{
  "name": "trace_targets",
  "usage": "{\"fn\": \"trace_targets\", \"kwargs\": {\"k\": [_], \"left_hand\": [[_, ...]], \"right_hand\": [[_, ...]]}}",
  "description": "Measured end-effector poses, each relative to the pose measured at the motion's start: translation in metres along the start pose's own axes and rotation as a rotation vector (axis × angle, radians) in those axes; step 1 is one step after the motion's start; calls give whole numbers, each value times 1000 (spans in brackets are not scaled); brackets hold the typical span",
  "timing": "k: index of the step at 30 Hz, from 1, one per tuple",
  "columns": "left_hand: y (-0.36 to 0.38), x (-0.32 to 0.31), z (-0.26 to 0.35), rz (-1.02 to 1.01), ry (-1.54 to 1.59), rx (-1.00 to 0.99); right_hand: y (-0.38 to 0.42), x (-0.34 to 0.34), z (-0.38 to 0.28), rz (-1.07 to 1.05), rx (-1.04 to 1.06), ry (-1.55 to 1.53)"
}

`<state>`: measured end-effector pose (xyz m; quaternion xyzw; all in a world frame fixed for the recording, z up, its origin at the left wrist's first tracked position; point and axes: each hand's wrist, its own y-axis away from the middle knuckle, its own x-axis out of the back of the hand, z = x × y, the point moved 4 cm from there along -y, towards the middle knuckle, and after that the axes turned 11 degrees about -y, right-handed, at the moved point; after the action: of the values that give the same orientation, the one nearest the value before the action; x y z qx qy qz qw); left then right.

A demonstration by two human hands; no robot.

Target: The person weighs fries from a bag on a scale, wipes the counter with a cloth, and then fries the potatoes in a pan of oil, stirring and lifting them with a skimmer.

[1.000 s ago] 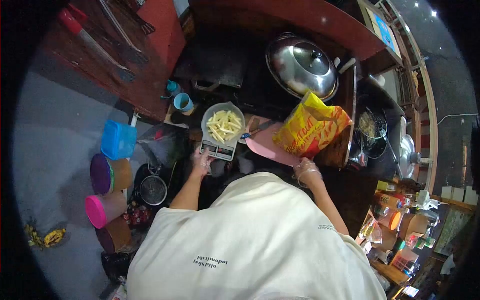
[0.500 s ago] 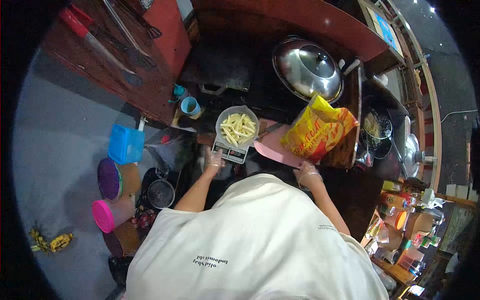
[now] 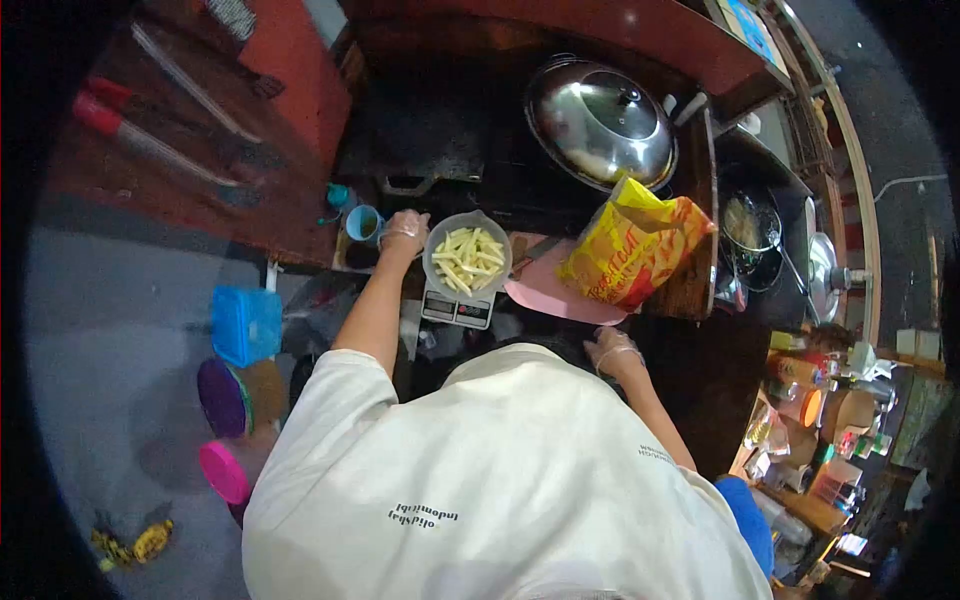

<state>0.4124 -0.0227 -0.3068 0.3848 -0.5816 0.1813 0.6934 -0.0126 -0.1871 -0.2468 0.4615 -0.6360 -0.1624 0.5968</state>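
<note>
A pale bowl of raw cut fries (image 3: 468, 258) rests on a small white kitchen scale (image 3: 457, 309). My left hand (image 3: 405, 230), in a clear plastic glove, is just left of the bowl's rim, between it and a light blue cup (image 3: 363, 223). Its fingers are loosely bent, with nothing visible in them. My right hand (image 3: 613, 350), gloved too, hangs near the front edge of a pink cutting board (image 3: 560, 290), fingers loosely apart. On the board's right side stands an opened yellow and red bag (image 3: 635, 250).
A large lidded steel pan (image 3: 600, 120) sits at the back. Pans with a strainer (image 3: 750, 225) stand at the right. Tongs (image 3: 150, 140) lie on the red-brown surface at upper left. A blue container (image 3: 246, 325) is at the left, and several jars and packets (image 3: 800, 400) are at the right.
My left hand has moved up from the scale's left side to beside the bowl. My right hand stays near the board. The camera view has shifted slightly.
</note>
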Motion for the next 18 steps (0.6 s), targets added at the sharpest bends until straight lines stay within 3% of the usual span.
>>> {"fn": "trace_targets", "kwargs": {"k": [1,2,4,6,8,9,12,14,16,18], "left_hand": [[-4,-4,-1,-51,89,158],[-13,-12,-1,-54,79,141],[-34,-40,-7,60,-88,-75],[-64,-125,-33,34,-248,-157],[-115,-192,-77,-2,396,-35],[-111,-169,-71,-2,386,-45],[-52,-118,-39,-252,1639,419],[-49,-110,-36,-210,1669,447],[-35,-96,-29,-341,1723,571],[-31,-89,-23,-349,1800,643]], "right_hand": [[-3,-5,11,46,12,-30],[-2,-5,15,47,0,-46],[2,-6,23,56,-30,-60],[-2,-15,37,65,-5,-76],[10,-10,32,47,-73,-87],[19,-4,25,45,-80,-104],[16,-8,28,31,-116,-132],[11,-9,29,49,-99,-115],[3,-9,31,68,-80,-91],[-6,-9,32,72,-25,-90]]}}
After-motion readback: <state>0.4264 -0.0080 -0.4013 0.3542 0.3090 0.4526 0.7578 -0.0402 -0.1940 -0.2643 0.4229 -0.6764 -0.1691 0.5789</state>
